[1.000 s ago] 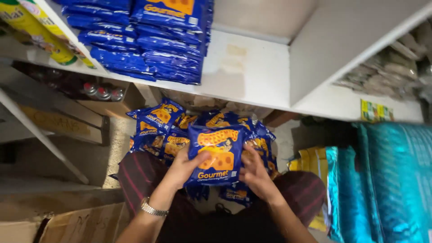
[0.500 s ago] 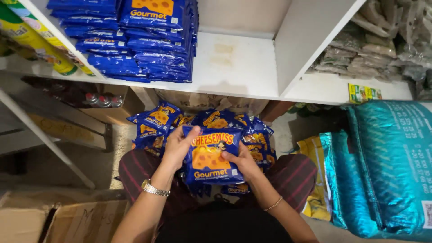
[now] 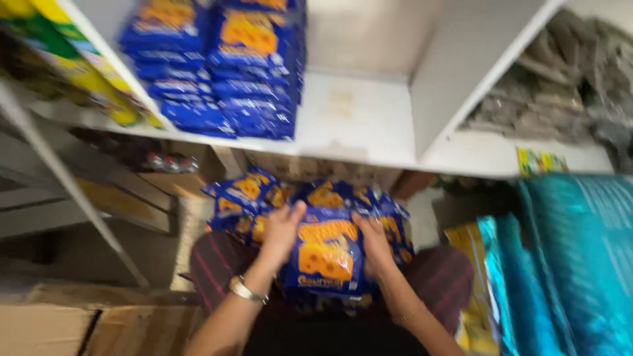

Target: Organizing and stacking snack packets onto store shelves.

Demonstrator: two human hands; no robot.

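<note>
**Hands clamp a blue snack packet over the lap**

Packets everywhere, glossy and crinkled, and both hands are on one of them. The left hand [image 3: 282, 231] presses flat against the left edge of the top packet [image 3: 326, 254], fingers spread upward; a metal watch [image 3: 245, 289] rings that wrist. The right hand [image 3: 374, 240] closes on the opposite edge, fingers curled over the foil. Between them the packet sits upright, a puffy blue rectangle with an orange cheese picture on its face, right over the person's lap.

Behind it lies a loose heap of packets [image 3: 250, 198], same blue film, same orange print, overlapping at odd angles on dark striped fabric [image 3: 211, 264]. Blur softens the edges, so the finer print is unreadable.

Up top, the white shelf [image 3: 356, 112] has a flat, matte board, with neat stacks [image 3: 224, 72] of the same blue packets on its left part, piled flat. Yellow-green bags [image 3: 66, 59] fill the next bay left. At right stand tall teal sacks [image 3: 580, 264], shiny and ribbed. Lower left, brown cardboard boxes [image 3: 53, 326], dull and square-edged.
</note>
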